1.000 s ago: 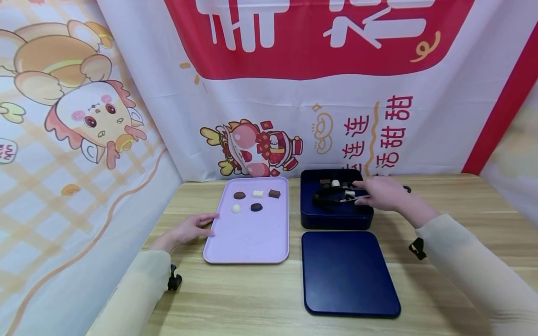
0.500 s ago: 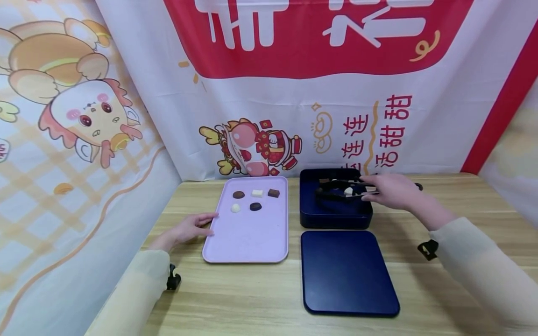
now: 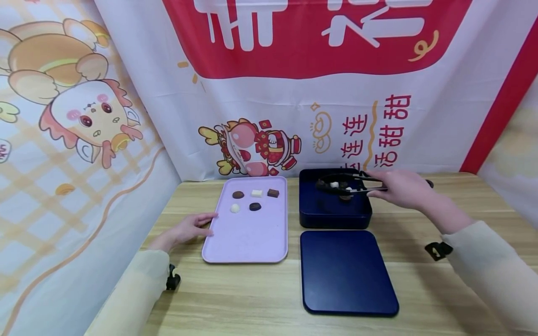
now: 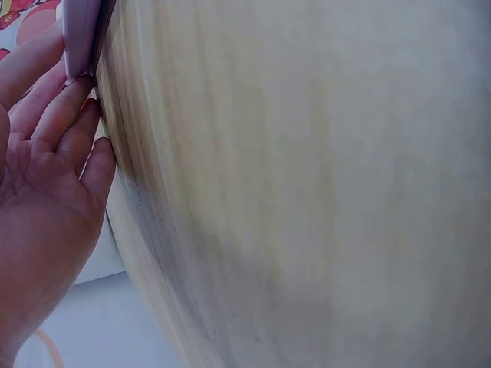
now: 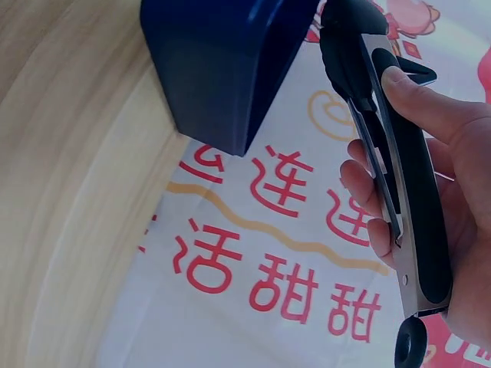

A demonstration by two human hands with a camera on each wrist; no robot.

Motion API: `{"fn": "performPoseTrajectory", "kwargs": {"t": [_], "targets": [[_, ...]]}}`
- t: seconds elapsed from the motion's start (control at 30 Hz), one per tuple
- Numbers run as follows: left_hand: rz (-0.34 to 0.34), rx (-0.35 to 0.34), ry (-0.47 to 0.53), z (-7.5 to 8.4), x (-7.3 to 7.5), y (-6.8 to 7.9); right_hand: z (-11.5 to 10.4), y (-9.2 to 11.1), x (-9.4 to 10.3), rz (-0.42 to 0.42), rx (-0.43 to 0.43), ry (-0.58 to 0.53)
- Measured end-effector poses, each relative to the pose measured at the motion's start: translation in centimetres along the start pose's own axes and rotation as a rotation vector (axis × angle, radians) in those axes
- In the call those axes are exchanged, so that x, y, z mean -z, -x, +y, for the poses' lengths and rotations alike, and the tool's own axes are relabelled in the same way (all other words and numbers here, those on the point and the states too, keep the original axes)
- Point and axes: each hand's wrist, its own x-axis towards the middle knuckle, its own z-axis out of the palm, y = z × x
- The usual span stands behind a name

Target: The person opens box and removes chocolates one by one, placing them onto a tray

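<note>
In the head view my right hand [image 3: 397, 186] grips black-and-silver tongs [image 3: 374, 184] over the dark blue box [image 3: 336, 219]. The tong tips hang inside the box walls, among white and dark chocolates [image 3: 345, 198] partly hidden by them. The right wrist view shows my thumb along one tong arm and the fingers curled round the other. On the left, my left hand [image 3: 187, 228] touches the near-left rim of the lilac tray [image 3: 248, 240], fingers mostly straight. Two rows of chocolates lie on that tray, among them a white dome [image 3: 235, 208] and a dark oval [image 3: 255, 206].
A dark blue lid [image 3: 349, 273] lies flat on the wooden table [image 3: 252, 298], just in front of the box. Printed cloth [image 3: 260, 102] hangs right behind the tray and box, and another patterned cloth [image 3: 84, 186] borders the table's left side.
My right hand has shifted to the right with the tongs, and their arms now stand closer together. My left hand and the chocolates on the tray have stayed put.
</note>
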Motion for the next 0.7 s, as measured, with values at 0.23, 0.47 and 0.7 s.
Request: {"fn": "performPoseTrajectory", "kwargs": {"t": [0.23,0.47,0.7], "targets": [[0.005,0.025,-0.009,0.0,0.0,0.0,-1.1,0.2,0.6,0.033,0.027,0.031],[0.012,0.030,-0.027,-0.1,0.0,0.0,-2.5,0.0,1.2,0.071,0.057,0.043],[0.003,0.010,-0.015,-0.1,0.0,-0.1,-3.7,-0.6,1.1,0.105,0.088,0.051]]}}
